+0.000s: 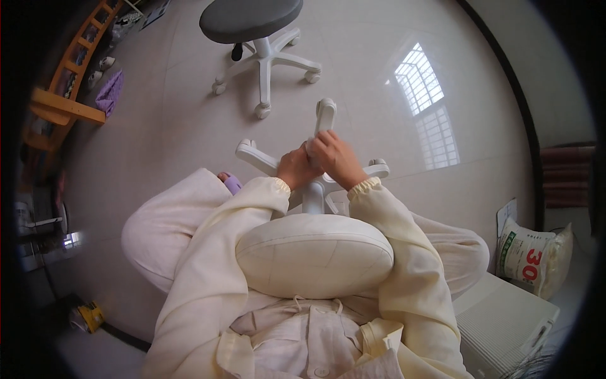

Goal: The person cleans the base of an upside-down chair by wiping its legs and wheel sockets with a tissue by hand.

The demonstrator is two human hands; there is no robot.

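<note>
A stool lies tipped in my lap, its round cream seat (315, 256) toward me. Beyond the seat, its white column (312, 198) leads to a white base with several legs and casters (326, 106). At the middle of the base, my left hand (297, 167) is closed, fingers wrapped around the hub area. My right hand (339, 159) is closed too, its curled fingers pressed at the root of the far leg. A small whitish patch shows between the hands; I cannot tell whether it is part of the base or something held. My fingertips are mostly hidden.
Another stool with a grey seat (251, 19) stands upright on its casters ahead. A wooden rack (72, 60) and purple cloth (110, 93) are at the far left. On the right are a printed bag (527, 256) and a white ribbed box (505, 316).
</note>
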